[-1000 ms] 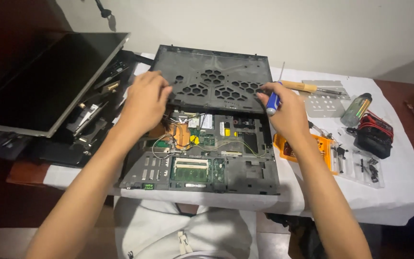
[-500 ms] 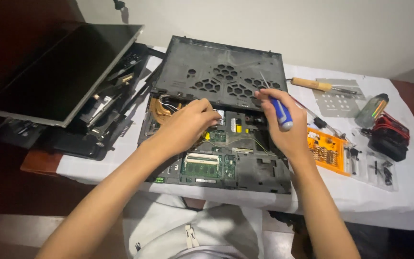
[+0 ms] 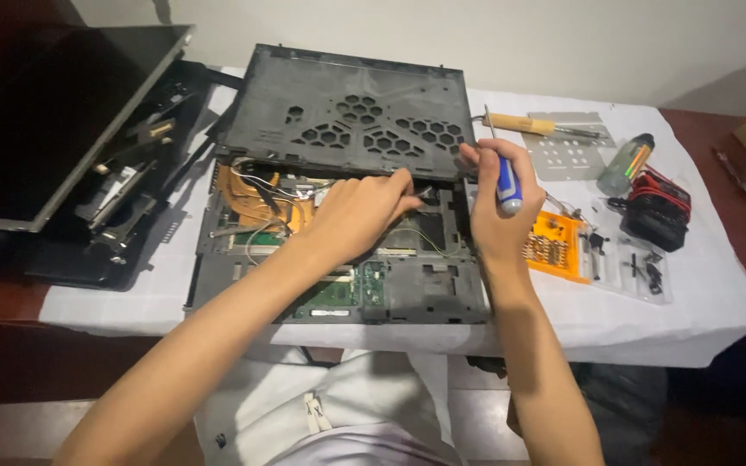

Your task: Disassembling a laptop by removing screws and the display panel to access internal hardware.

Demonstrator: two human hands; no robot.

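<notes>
Bare forearms, no sleeves; light-coloured trousers.

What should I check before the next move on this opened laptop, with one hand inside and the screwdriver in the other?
1. Left hand placement: fingers in the laptop base, under the cover's edge; ok.
2. Right hand grip on the blue-handled screwdriver: firm; ok.
3. Black cover panel: raised at the front; how it is supported, cannot tell.
4. Loose wires near the copper heat pipe: close to the left hand; not ok.
5. Orange bit case: within reach on the white cloth; ok.
</notes>
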